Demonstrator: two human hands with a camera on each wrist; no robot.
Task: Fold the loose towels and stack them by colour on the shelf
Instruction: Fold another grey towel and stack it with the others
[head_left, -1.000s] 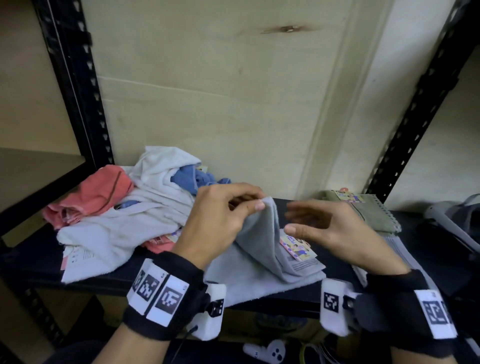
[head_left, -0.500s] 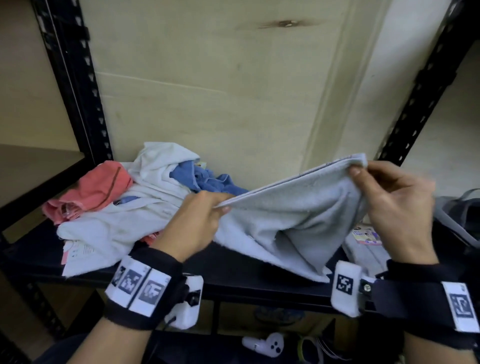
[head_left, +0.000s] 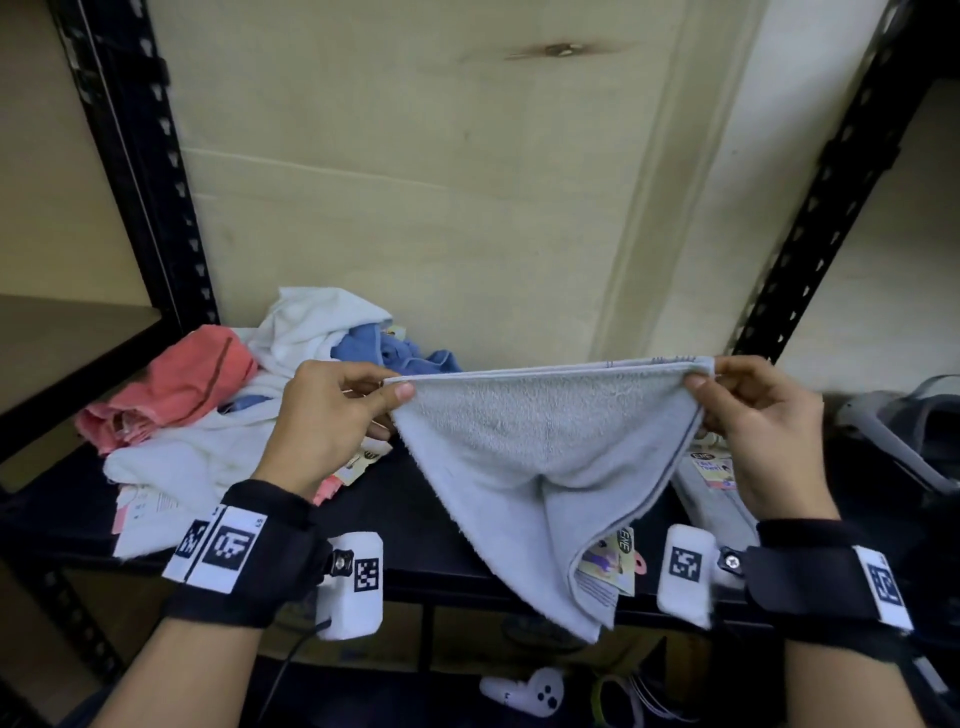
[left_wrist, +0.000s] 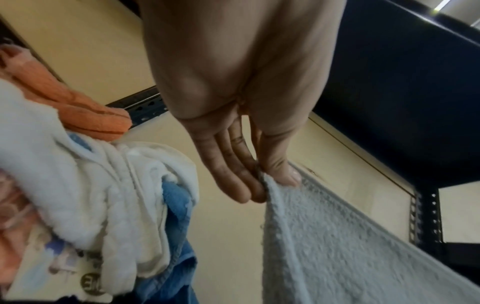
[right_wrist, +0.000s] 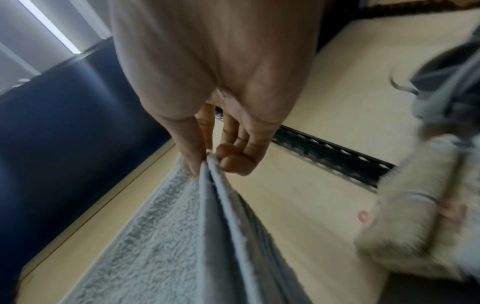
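At the shelf's (head_left: 405, 519) left end lies the loose pile: a coral towel (head_left: 176, 384) at the far left, a white towel (head_left: 208, 457) sprawled toward the front edge, and a blue towel (head_left: 395, 356) bunched at the back. Next, the left hand (head_left: 332, 415) has its grip pinching the left corner of the grey towel (head_left: 540, 467), thumb against the fingers. The towel is held in the air over the middle of the shelf, top edge taut and doubled, the rest hanging in a point past the front edge with a paper label (head_left: 605, 564) dangling near its tip. The right hand (head_left: 753, 415) pinches the other corner, two layers showing between thumb and fingers. At the right end, folded pale towels (head_left: 711, 483) lie partly hidden behind that hand.

The risks, as I judge them: each pinch is shallow, so one layer could slip and the halves come uneven. The hanging point could also catch the front edge when lowered, and spoil the fold.
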